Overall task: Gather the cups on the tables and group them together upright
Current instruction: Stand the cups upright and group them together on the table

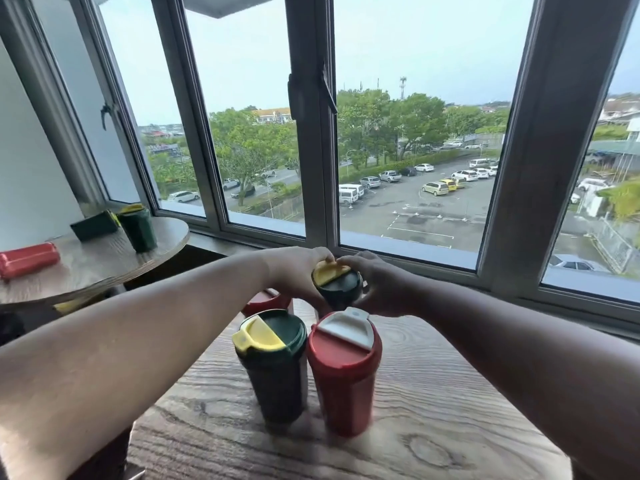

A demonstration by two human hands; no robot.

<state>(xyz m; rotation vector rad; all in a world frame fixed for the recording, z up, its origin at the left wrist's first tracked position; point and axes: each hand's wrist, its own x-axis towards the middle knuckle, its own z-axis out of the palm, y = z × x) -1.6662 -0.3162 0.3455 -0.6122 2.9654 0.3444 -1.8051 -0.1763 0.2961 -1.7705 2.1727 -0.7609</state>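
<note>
Your two hands meet at the far end of the near worktop, both clasped round one dark green cup. The left hand curls over its near-left side with a fingertip on the yellow flip lid; the right hand wraps the right side, fingers on the lid's rim. The cup stands upright, or close to it.

Judge it a light, stiff plastic travel cup with smooth, slightly slick walls. Hold it by the body just under the lid band rather than by the yellow flap, which looks hinged and may lift. It should not crush or break, but being tall and narrow it will likely tip if set down crooked.

Nearer you, a second green cup with a yellow flap and a red cup with a white flap stand upright, touching side by side. Another red cup shows partly behind your left wrist; its pose is unclear.

On the round worktop at far left, well apart, a red cup lying down, a green cup lying down and an upright green cup remain to be fetched.
</note>
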